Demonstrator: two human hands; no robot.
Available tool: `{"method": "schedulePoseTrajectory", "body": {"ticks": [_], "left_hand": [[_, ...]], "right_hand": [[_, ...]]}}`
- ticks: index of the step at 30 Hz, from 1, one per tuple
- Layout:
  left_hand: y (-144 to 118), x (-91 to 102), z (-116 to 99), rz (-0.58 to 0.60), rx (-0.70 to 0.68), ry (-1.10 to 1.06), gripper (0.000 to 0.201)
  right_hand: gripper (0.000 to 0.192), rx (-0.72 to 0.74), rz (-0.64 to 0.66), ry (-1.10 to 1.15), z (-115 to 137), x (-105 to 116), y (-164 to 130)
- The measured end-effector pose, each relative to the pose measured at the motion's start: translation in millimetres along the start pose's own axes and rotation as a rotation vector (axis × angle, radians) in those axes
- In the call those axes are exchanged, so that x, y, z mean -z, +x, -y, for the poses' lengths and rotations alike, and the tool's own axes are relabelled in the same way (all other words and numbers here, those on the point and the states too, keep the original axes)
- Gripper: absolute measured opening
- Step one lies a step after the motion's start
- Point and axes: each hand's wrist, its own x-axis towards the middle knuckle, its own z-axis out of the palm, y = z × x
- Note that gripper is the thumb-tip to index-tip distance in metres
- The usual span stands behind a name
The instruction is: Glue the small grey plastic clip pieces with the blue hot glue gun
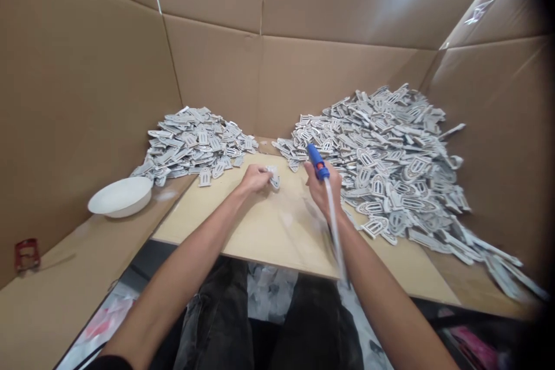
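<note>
Left hand [255, 178]: grip closed on a small pale grey cut-out piece [274, 178], held just above the tan board surface [260, 231]. Right hand [319, 188]: grip clamped round a blue-tipped tool with a clear tube [318, 163], tip pointing up and away, tube trailing back along the forearm. Behind left hand: smaller heap of matching grey pieces [195, 141]. Beside right hand: larger heap of grey pieces [390, 162]. Far left: white shallow bowl [120, 196]. Surround: brown cardboard walls [338, 69].
</note>
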Motion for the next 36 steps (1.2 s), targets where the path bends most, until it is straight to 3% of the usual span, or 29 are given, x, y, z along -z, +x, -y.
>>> {"method": "schedulePoseTrajectory", "body": {"ticks": [3, 5, 6, 10, 12, 15, 17, 19, 22, 28, 36], "left_hand": [[1.3, 9.0, 2.5, 0.148, 0.163, 0.013, 0.02], [6.3, 21.8, -0.8, 0.151, 0.174, -0.083, 0.017], [10.1, 30.6, -4.7, 0.1, 0.136, -0.145, 0.018], [26.2, 67.6, -27.9, -0.406, -0.206, -0.364, 0.023], [28.7, 74.4, -34.4, -0.531, -0.233, -0.418, 0.024], [22.9, 63.3, -29.3, -0.407, -0.155, -0.287, 0.018], [16.3, 48.9, -20.7, -0.288, -0.185, -0.139, 0.005], [10.9, 36.4, -13.2, -0.225, -0.219, -0.052, 0.01], [7.0, 27.4, -7.9, -0.2, -0.229, -0.017, 0.015], [7.0, 26.8, -6.2, -0.185, -0.2, 0.026, 0.018], [0.0, 25.5, -6.6, -0.154, -0.204, -0.026, 0.018]], "right_hand": [[0.054, -0.145, 0.021, 0.037, 0.7, 4.8, 1.2], [0.056, -0.182, 0.03, 0.06, 0.4, 5.8, 1.8], [0.057, -0.185, 0.029, 0.063, 0.0, 5.7, 2.2], [0.057, -0.151, 0.037, 0.041, -2.7, 3.1, 4.2], [0.057, -0.129, 0.053, 0.035, -4.3, 1.5, 4.9], [0.058, -0.123, 0.062, 0.025, -5.5, 0.4, 5.0], [0.058, -0.138, 0.066, 0.027, -5.0, 1.1, 5.0], [0.058, -0.174, 0.076, 0.047, -3.7, 3.2, 5.8], [0.057, -0.266, 0.092, 0.067, -2.8, 7.9, 9.0], [0.059, -0.454, 0.053, 0.031, -9.5, 15.8, 16.8], [0.061, -0.5, 0.004, 0.044, -16.6, 21.1, 19.2]]}}
